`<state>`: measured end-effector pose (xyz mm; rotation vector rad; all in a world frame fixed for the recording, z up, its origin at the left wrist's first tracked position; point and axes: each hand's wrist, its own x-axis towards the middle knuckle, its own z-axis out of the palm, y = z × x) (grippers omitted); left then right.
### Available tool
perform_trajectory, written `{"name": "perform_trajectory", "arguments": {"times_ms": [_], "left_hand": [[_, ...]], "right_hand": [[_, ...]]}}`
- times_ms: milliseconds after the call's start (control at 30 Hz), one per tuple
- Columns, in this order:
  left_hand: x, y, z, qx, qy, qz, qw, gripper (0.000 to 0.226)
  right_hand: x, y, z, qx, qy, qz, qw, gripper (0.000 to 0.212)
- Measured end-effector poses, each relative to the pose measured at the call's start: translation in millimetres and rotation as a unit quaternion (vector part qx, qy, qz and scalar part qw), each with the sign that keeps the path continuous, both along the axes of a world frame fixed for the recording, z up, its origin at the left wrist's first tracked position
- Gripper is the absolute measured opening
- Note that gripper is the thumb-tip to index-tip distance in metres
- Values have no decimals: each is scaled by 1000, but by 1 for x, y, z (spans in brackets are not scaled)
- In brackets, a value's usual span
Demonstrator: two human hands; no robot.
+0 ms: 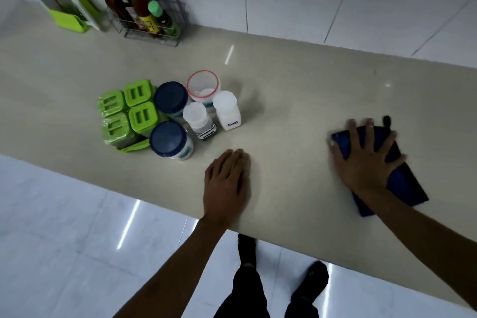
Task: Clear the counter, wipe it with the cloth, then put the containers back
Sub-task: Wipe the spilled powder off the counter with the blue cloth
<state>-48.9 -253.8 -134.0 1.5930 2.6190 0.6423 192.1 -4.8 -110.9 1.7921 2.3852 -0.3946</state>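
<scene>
Both palms are down on the worktop [296,80]: my left hand [227,183] flat and empty near the front edge, my right hand [366,160] spread, pressing the blue cloth [402,183]. I should keep pressure even, sweeping in overlapping strokes toward the jars [169,141] bunched left of centre. Motion blur smears the cloth's far corner.

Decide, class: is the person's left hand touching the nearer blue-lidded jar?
Apart. The head view shows a bare strip of counter between the left hand, lying flat near the front edge, and the nearer blue-lidded jar.

Blue cloth [402,183] half hidden under right hand [366,160].
</scene>
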Motion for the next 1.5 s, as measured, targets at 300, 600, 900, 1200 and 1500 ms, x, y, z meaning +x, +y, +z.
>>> {"name": "perform_trajectory", "arguments": {"times_ms": [300, 600, 900, 1200, 1500], "left_hand": [[-51, -41, 1, 16, -12, 27, 999, 43], [-68, -70, 1, 31, -89, 25, 995, 46], [-72, -73, 14, 73, -155, -23, 985, 52], [-55, -56, 21, -123, 3, -13, 992, 66], [-55, -53, 26, -152, 34, -35, 987, 67]], "right_hand": [[-178, -150, 3, 0, 27, 169, 985, 95], [-162, -154, 6, 18, -5, 237, 971, 91], [-160, -221, 5, -1, 47, 347, 937, 84], [-9, -58, 4, 29, -29, 109, 993, 77], [-114, -136, 6, 22, 22, 146, 989, 84]]}}
